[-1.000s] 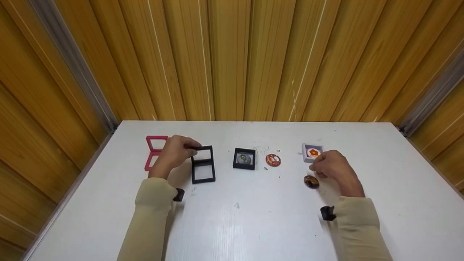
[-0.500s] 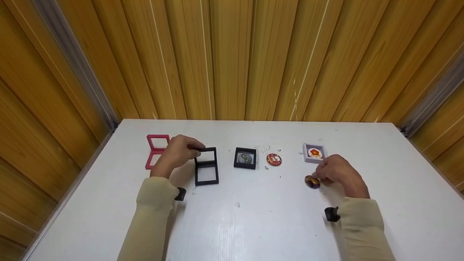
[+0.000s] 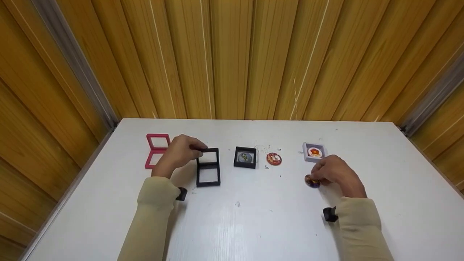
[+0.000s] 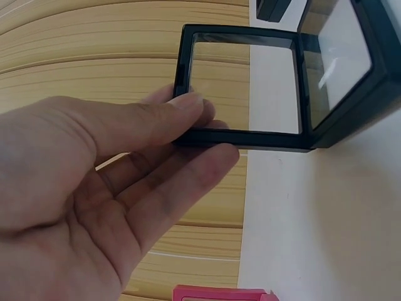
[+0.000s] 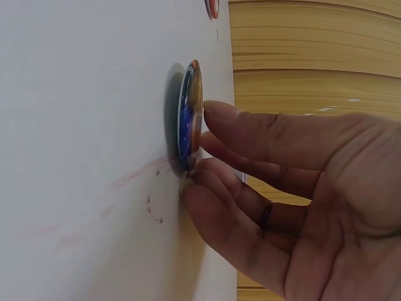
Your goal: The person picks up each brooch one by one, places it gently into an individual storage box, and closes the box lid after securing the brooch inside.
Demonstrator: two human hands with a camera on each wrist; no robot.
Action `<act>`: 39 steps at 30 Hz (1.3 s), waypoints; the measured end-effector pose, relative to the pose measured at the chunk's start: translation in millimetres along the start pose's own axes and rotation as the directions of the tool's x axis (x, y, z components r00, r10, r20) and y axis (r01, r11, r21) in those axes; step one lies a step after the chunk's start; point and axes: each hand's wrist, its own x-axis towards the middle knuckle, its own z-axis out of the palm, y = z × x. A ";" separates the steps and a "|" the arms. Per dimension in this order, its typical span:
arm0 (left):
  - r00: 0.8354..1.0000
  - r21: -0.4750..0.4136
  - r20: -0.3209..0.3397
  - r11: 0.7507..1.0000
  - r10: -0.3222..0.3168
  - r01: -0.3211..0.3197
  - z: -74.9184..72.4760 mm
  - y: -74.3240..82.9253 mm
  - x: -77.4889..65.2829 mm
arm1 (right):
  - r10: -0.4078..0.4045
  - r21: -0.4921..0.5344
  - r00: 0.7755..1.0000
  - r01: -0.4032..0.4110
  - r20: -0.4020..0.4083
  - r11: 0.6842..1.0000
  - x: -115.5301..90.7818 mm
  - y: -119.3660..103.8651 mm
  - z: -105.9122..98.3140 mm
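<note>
My left hand [image 3: 180, 152] pinches the upper part of a black display frame [image 3: 209, 183] between thumb and fingers. The frame is unfolded, its two clear-windowed halves joined at a hinge; the left wrist view shows thumb and fingers at a corner of the raised half [image 4: 244, 138]. My right hand [image 3: 338, 174] is at a shiny multicoloured round badge [image 3: 311, 181] lying on the table. In the right wrist view the thumb is at the badge's face [image 5: 191, 119], and the other fingertips are by its lower edge. No firm grip on it shows.
A pink frame [image 3: 157, 149] stands open behind my left forearm. On the white table [image 3: 232, 224] are a black frame with a badge inside [image 3: 245, 166], a red patterned badge [image 3: 274, 158] and a pale frame holding a flower badge [image 3: 307, 158]. A wood-patterned wall [image 3: 232, 61] rises behind.
My right hand has moved from beside the pale frame down to the multicoloured badge, its fingers now partly over it. The left hand has shifted the black frame slightly right.
</note>
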 end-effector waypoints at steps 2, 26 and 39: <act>1.000 0.002 0.001 1.000 -0.002 0.002 0.4 1.0 -0.1 | -0.007 0.000 1.000 0.007 -0.005 1.000 0.5 -0.2 1.5; 0.998 0.026 0.042 0.998 0.055 -0.056 17.4 14.9 -2.1 | -0.075 0.002 0.997 0.075 0.037 0.997 0.9 -14.7 17.9; 0.988 0.040 0.067 0.989 0.141 -0.144 32.5 29.7 -4.0 | -0.089 -0.018 0.995 0.090 0.044 0.996 1.5 -28.4 30.1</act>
